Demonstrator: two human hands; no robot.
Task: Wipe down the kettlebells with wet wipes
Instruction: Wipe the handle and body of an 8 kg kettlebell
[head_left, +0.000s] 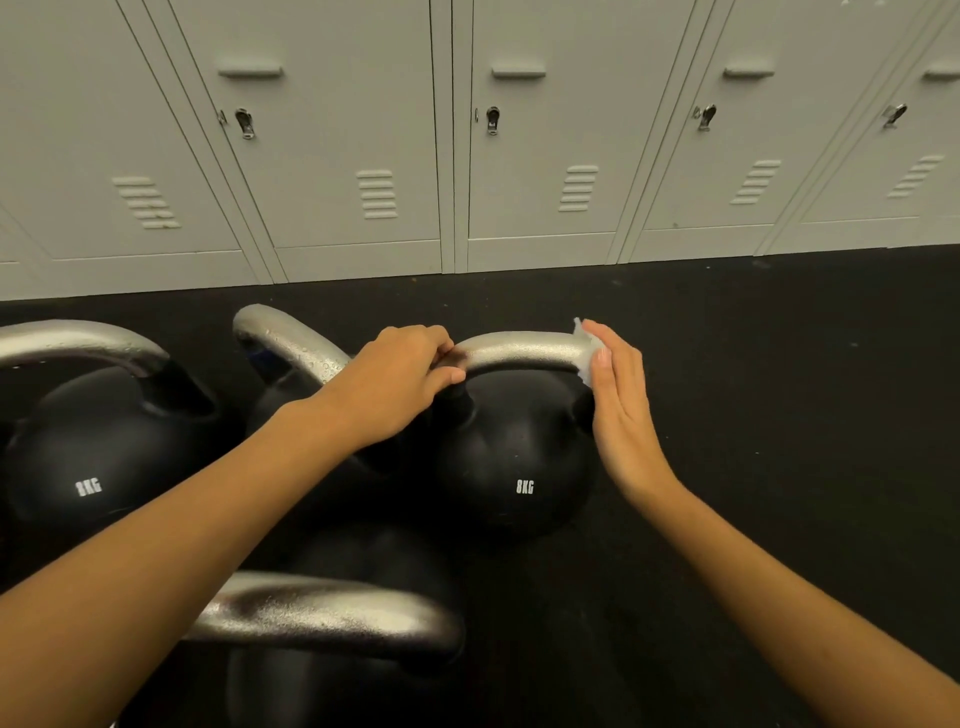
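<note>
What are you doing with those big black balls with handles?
Those are kettlebells, weights for exercise, and a person is cleaning them. The left hand grips one end of the silver handle of an 8KG kettlebell to steady it. The right hand presses a white wet wipe against the handle's other end. Three more kettlebells sit close by on the black floor, and one handle has water drops on it. Grey lockers stand behind.

Both forearms and hands (400, 384) are bare, with no sleeves visible.
</note>
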